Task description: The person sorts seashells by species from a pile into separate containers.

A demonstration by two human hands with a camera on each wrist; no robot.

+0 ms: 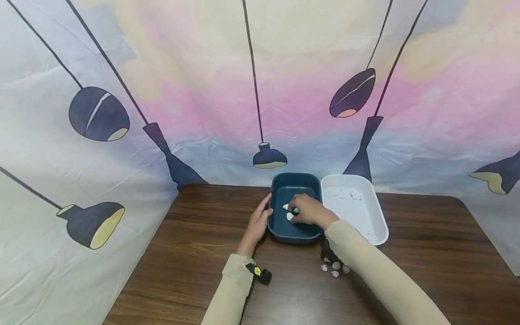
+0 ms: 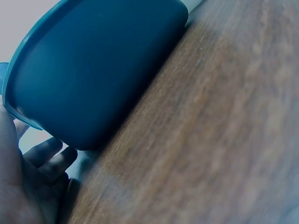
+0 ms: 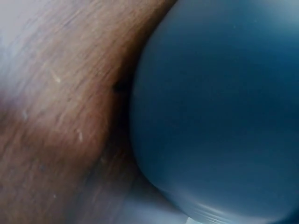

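Observation:
A dark teal rectangular tray (image 1: 295, 234) stands at the back of the table. My left hand (image 1: 257, 223) rests along its left wall, fingers fairly straight; the left wrist view shows fingertips (image 2: 60, 158) by the teal wall. My right hand (image 1: 308, 210) reaches into the tray from the right with bent fingers. Several small white pieces (image 1: 290, 216), perhaps shells or pebbles, lie by its fingertips. Whether the fingers pinch one cannot be made out. The right wrist view shows only the tray's outer wall (image 3: 215, 107) and wood, without the hand.
A white tray (image 1: 379, 228) stands against the teal tray's right side, with small dark marks on its floor. Several small shell-like pieces (image 1: 335, 266) lie on the brown wooden table (image 1: 195, 253) near the right forearm. A cloth with painted lamps (image 1: 270, 158) hangs behind.

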